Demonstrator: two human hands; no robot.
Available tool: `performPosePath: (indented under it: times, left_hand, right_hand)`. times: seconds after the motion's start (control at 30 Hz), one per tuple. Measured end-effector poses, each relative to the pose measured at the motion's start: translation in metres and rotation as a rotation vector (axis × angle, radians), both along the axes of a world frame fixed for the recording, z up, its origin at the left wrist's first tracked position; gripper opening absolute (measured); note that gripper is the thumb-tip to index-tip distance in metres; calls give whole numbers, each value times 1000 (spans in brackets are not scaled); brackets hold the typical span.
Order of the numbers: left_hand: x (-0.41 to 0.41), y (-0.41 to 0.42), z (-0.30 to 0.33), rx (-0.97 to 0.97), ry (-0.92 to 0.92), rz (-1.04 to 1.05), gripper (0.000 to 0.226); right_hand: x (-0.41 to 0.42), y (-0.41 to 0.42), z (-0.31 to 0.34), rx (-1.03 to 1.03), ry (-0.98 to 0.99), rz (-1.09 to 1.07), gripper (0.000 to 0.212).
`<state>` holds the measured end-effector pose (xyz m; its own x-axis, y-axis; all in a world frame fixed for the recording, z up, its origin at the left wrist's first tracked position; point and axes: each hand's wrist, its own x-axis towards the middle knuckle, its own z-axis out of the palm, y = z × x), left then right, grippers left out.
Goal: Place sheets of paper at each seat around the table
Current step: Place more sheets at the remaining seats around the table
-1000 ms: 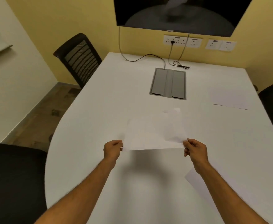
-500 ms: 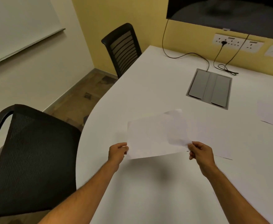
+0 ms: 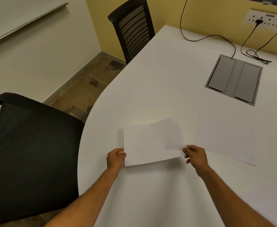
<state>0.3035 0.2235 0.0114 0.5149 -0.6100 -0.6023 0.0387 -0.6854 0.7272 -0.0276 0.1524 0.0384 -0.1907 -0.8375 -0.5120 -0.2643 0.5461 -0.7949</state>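
Observation:
I hold white sheets of paper [image 3: 151, 143] just above the white table [image 3: 167, 79], near its curved left edge. My left hand [image 3: 115, 157] pinches their lower left corner and my right hand [image 3: 194, 154] pinches the lower right corner. A top sheet looks shifted or curled at the right side. Another white sheet [image 3: 224, 138] lies flat on the table to the right of my right hand. A black mesh chair [image 3: 26, 153] stands close at the left edge, and a second black chair [image 3: 134, 28] stands farther along the same side.
A grey cable hatch [image 3: 234, 79] is set into the table at the far right. Black cables [image 3: 252, 53] run from it to a wall socket strip [image 3: 265, 20]. Brown floor [image 3: 85, 86] shows between the chairs, with a whiteboard ledge [image 3: 28, 22] on the left wall.
The view has swung left and nearer to the table's left edge. Both hands carried the sheets left, away from the sheet lying on the table. The near chair now fills the lower left.

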Motion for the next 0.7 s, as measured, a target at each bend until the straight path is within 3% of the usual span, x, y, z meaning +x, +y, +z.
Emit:
performPosePath:
  times: [0.4,0.57,0.7]
  left_hand:
    - [-12,-3,-37,33,-305,-40,21]
    - [-10,-3,-39,63,-308,-31,20]
    - [-10,-4,-42,122,-335,-59,34]
  right_hand:
    - [17,0,-54,64,280,82,14]
    - [16,-2,-63,111,340,110,22]
    - [-7,-4,-52,109,376,36,36]
